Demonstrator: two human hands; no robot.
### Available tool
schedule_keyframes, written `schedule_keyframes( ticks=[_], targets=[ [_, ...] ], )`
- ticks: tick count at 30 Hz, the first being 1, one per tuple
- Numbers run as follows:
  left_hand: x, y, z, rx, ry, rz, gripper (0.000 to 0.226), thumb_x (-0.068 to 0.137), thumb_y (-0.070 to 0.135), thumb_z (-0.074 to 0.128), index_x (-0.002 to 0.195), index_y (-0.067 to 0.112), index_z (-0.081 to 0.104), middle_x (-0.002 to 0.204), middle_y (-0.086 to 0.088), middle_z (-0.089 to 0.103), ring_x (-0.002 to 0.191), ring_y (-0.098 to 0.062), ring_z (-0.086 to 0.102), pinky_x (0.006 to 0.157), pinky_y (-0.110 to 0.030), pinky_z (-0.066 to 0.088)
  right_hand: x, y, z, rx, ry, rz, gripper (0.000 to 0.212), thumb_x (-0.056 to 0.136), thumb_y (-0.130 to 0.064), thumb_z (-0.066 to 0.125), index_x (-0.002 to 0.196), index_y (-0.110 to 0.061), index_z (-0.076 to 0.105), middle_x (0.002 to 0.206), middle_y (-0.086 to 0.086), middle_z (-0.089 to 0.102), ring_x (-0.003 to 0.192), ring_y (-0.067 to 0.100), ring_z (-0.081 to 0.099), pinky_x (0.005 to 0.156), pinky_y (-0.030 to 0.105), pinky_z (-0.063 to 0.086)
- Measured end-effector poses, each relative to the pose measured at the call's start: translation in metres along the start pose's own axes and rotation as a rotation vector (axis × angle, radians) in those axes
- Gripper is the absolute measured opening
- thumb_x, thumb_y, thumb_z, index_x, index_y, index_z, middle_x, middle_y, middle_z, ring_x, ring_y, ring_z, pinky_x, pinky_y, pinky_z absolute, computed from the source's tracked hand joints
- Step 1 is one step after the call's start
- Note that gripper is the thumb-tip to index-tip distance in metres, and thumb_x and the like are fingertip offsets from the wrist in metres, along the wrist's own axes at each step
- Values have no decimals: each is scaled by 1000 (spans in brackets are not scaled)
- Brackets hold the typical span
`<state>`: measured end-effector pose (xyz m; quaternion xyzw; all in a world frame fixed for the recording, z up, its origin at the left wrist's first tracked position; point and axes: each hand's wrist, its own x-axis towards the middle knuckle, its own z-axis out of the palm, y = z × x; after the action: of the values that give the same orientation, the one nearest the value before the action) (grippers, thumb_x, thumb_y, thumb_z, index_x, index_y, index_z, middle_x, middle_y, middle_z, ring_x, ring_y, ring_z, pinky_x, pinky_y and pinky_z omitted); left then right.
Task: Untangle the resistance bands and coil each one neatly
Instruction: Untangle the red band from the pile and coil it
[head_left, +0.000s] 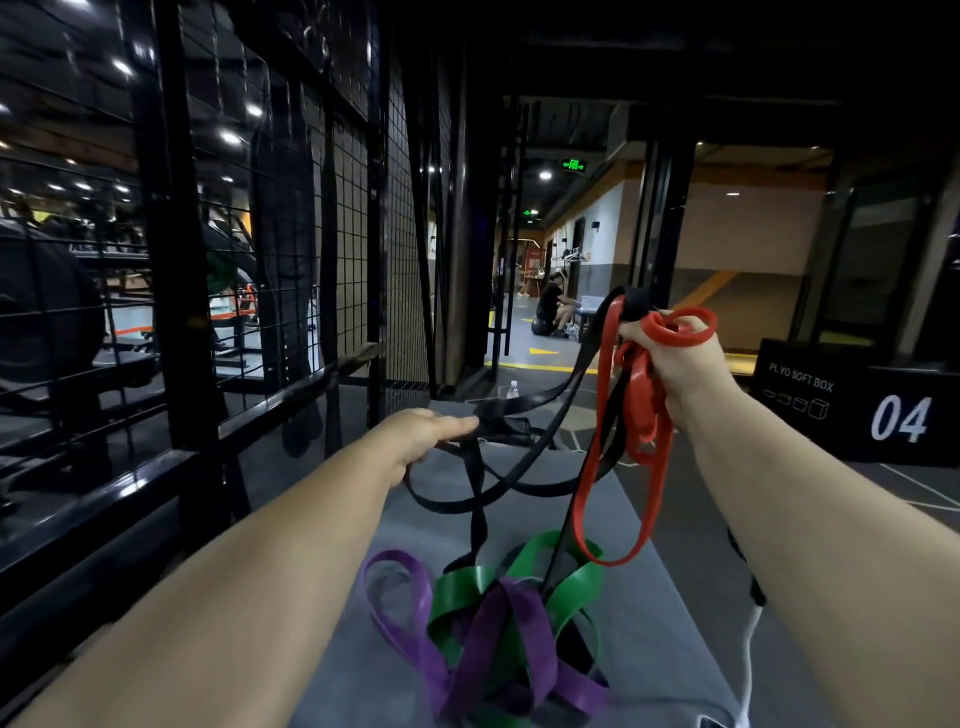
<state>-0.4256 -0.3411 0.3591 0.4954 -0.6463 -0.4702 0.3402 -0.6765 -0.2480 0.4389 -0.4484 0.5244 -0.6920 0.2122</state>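
The black band (498, 483) sags in slack loops from under the left hand (421, 436) to the raised right hand (675, 358), barring the air over the far half of the grey platform (649, 623). The red band (618, 493), gripped in that right hand, hangs as a long loop near the right edge. The purple band (524, 634) and green band (462, 587) lie heaped across the near end. Bare grey shows along the right edge, beside a white cable (748, 654). A black mesh wall (291, 218) closes off the left, and a plyo soft box (852, 410) stands well apart on the right.
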Motion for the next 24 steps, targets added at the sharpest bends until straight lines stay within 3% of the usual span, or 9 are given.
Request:
schedule_keyframes(
  ticks=[4,7,9,13,15,17,20,24],
  targets=[
    [-6,2,0,309,-36,17,46,81,32,75,122,14,62,123,-7,60,118,-26,53,100,-33,40,-4,-4,2,7,-1,-3,13,83,-15,73,90,-7,65,68,7,67,62,27,66,71,47,60],
    [-11,7,0,629,-45,15,25,87,14,62,112,12,64,113,-6,58,106,-23,54,90,-29,44,-6,-6,0,19,25,-8,11,84,-19,72,87,-12,64,73,5,67,70,26,67,76,44,60],
    [-10,6,-2,680,4,38,17,87,12,58,103,15,64,104,-5,59,98,-23,55,87,-31,46,-5,-10,-1,33,54,-21,10,85,-21,71,87,-15,63,77,4,68,74,24,68,80,43,59],
    [-3,4,-12,522,196,54,20,92,17,55,112,14,54,105,-7,62,94,-24,57,83,-36,47,1,-28,-6,24,68,-59,20,82,-24,73,95,-13,64,80,6,69,75,26,68,83,49,58],
    [0,7,-12,248,183,21,27,94,16,55,118,14,45,103,-8,64,91,-23,58,84,-38,50,3,-37,-7,-19,63,-84,25,81,-26,74,99,-11,65,84,8,70,81,29,71,84,50,58],
    [-4,13,-9,-24,138,5,24,98,18,51,119,13,41,92,-7,63,84,-20,58,72,-36,54,2,-41,-8,-41,65,-86,28,83,-26,73,103,-10,65,94,12,72,90,32,72,84,48,58],
    [-7,12,-4,-44,76,81,27,100,25,49,121,8,46,84,-5,53,75,-16,50,62,-28,47,-1,-44,-7,-44,76,-75,22,84,-27,72,99,-13,64,102,13,72,92,31,71,86,46,57],
    [-15,1,8,15,-81,131,8,100,24,47,101,16,50,81,-5,46,74,-17,45,66,-30,41,-5,-52,-6,16,87,-51,29,83,-28,73,106,-14,63,100,8,72,89,26,70,83,42,56]
  ],
)
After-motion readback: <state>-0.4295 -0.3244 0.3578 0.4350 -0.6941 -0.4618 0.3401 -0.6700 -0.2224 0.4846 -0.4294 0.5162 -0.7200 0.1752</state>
